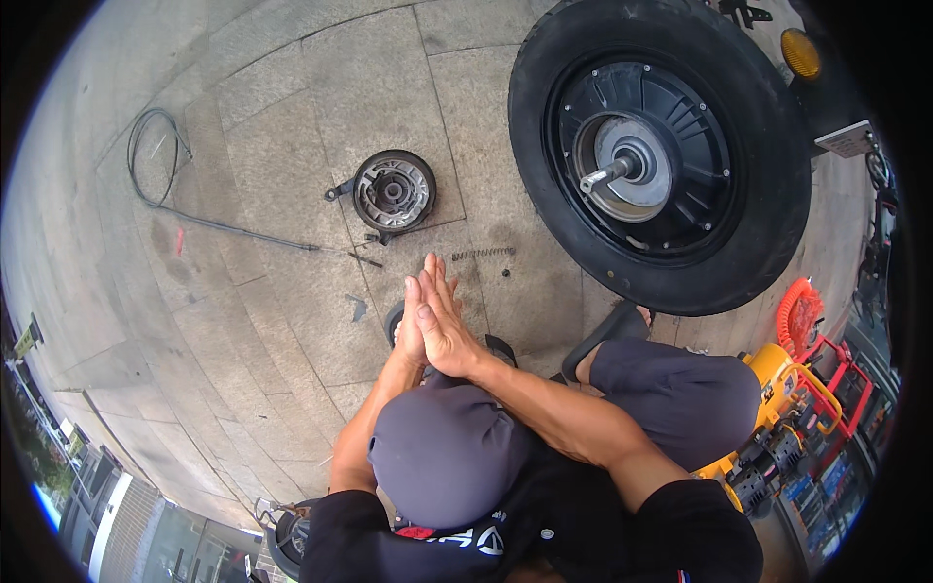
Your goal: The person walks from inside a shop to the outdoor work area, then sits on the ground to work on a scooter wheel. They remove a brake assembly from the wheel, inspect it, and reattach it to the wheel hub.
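Note:
My left hand [412,326] and my right hand [445,338] are pressed together palm to palm over my knee, fingers stretched out and pointing away from me. Nothing shows between them. Just beyond the fingertips lies a round drum brake plate [393,191] with a lever arm on its side. A thin coil spring [483,254] rests to the right of the fingers, with a small dark nut-like piece [505,273] below it. To the left, a black brake cable [243,231] ends near the plate and loops at its far end.
A large black-tyred hub motor wheel [661,160] with a bare axle stands at the far right. Closer to me are a coiled red hose [797,313], a yellow machine [771,384] and a red frame [855,389]. Grey paving stones [292,175] form the ground.

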A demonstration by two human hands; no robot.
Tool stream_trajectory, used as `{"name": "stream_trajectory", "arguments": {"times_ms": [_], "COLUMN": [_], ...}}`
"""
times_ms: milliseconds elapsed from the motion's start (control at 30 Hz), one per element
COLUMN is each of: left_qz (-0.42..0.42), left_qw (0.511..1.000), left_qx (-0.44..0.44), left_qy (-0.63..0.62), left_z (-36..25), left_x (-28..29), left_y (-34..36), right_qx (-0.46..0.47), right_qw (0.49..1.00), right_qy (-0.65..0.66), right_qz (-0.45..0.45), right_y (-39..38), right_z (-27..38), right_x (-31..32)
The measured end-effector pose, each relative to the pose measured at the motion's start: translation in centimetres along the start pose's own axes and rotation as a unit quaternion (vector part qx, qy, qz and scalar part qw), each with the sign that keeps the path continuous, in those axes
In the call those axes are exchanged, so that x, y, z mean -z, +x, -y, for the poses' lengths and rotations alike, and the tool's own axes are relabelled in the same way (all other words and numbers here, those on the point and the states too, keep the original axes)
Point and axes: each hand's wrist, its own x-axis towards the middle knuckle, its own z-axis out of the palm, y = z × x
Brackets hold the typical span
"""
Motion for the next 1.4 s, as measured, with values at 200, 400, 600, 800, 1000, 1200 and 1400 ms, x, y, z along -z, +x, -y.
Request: {"name": "stream_trajectory", "arguments": {"times_ms": [200,400,600,800,1000,1200,1400], "left_qz": [-0.017,0.101,0.199,0.058,0.019,0.193,0.141], "left_qw": [0.999,0.994,0.98,0.997,0.994,0.974,0.972], "left_qx": [-0.019,-0.023,-0.008,-0.048,-0.094,-0.041,-0.076], "left_qy": [0.037,-0.032,0.008,0.014,0.061,0.109,0.173], "left_z": [0.2,0.4,-0.1,-0.1,-2.8,-4.6,-8.0], "left_x": [0.1,-0.3,0.0,-0.3,0.0,-1.8,-5.0], "left_y": [-0.4,-1.2,-1.8,-0.7,-0.5,-1.6,2.3], "right_qx": [0.032,-0.047,-0.03,-0.006,0.106,-0.043,0.09], "right_qw": [0.999,0.996,0.987,0.995,0.992,0.994,0.93], "right_qy": [0.031,0.066,0.145,0.093,0.067,-0.073,-0.317], "right_qz": [-0.001,-0.033,-0.067,-0.016,0.019,0.063,-0.161], "right_y": [-0.1,2.6,3.3,1.7,-0.4,-1.0,-7.8], "right_z": [0.0,-1.8,-2.9,-1.6,2.2,10.4,21.0], "right_x": [-0.2,0.9,2.1,0.1,0.0,7.7,27.0]}}
